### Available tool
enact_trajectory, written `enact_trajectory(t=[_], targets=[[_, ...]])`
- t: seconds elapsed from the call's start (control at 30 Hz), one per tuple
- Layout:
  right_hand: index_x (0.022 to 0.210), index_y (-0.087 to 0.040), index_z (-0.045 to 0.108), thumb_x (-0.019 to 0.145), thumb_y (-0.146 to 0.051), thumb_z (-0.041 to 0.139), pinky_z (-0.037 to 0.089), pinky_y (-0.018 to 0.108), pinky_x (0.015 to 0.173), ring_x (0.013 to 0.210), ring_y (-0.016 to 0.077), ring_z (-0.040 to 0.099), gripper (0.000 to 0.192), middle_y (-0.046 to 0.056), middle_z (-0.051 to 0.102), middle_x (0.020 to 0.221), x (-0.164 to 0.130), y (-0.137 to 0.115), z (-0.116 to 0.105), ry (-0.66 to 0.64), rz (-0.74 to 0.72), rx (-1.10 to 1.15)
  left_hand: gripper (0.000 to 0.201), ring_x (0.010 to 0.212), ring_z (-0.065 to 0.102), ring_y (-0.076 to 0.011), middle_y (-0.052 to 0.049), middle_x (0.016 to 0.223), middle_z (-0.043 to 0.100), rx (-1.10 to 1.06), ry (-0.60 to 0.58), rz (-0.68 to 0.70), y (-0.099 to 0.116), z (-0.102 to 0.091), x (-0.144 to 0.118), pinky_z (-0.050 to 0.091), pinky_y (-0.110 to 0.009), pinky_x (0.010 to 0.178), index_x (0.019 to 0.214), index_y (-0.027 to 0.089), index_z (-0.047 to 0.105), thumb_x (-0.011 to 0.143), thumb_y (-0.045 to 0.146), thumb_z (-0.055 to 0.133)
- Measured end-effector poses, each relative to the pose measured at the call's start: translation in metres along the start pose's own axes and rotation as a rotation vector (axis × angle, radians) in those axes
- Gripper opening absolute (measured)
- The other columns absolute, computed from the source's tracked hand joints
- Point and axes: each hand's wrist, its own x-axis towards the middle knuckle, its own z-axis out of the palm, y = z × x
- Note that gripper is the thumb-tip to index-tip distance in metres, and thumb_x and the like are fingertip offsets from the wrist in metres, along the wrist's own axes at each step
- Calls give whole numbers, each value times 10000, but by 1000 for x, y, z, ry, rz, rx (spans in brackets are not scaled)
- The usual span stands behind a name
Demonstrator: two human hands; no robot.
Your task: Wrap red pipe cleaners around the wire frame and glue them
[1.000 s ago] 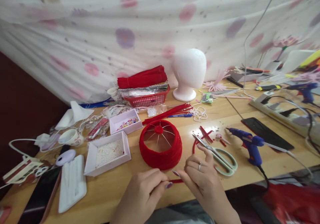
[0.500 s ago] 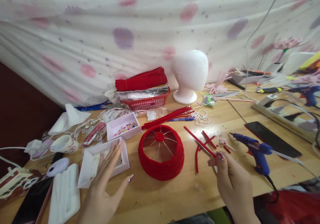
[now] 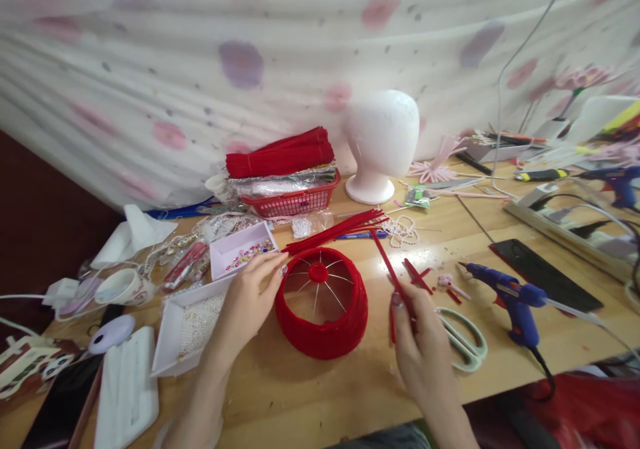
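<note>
A round red cap frame (image 3: 323, 339), wrapped in fuzzy stems, lies on the table with thin pale wires meeting at a red disc (image 3: 319, 273) inside its opening. My left hand (image 3: 253, 295) is at the frame's upper left rim, with thumb and fingertips close together on its edge. Between the fingers of my right hand (image 3: 425, 332) is a red pipe cleaner (image 3: 385, 260), pointing up and left. Green-handled scissors (image 3: 467, 349) lie just right of that hand, their blades hidden. Short cut red pieces (image 3: 417, 275) lie beyond it.
A blue glue gun (image 3: 510, 295) stands at the right with its cord. White boxes of gems (image 3: 217, 239) and beads (image 3: 167, 322) sit left. Behind are a red basket (image 3: 295, 203), a bundle of red stems (image 3: 340, 231) and a white foam head (image 3: 383, 135).
My left hand has moved from over the bead box to the frame's rim and its fingers have drawn together. My right hand has shifted left with the pipe cleaner, uncovering the scissors' handles.
</note>
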Motion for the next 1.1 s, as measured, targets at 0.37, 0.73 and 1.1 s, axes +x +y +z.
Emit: enact_trajectory(t=[0.37, 0.73, 1.1], targets=[[1488, -316, 455, 1059, -377, 378, 511, 444, 935, 1113, 264, 578, 440, 98, 591, 1188, -23, -11, 38, -237, 122, 89, 431, 1245, 631, -235, -82, 1288, 698, -19, -125, 6, -18, 16, 6, 484, -457, 1105, 1204, 254, 731, 1027, 465, 400], [1474, -293, 480, 1034, -350, 441, 551, 386, 782, 890, 225, 606, 445, 77, 553, 1045, -18, -14, 34, -241, 115, 81, 437, 1206, 664, -251, -92, 1243, 738, -12, -165, 38, -10, 12, 12, 495, -466, 1089, 1176, 220, 732, 1035, 441, 382], [1185, -252, 612, 1013, -324, 486, 518, 344, 753, 877, 217, 574, 225, 68, 586, 1009, -13, -16, 34, -229, 101, 154, 427, 1087, 694, -225, -103, 1169, 746, -50, -137, 32, -11, 13, 18, 528, -384, 1010, 1103, 191, 751, 1031, 419, 397]])
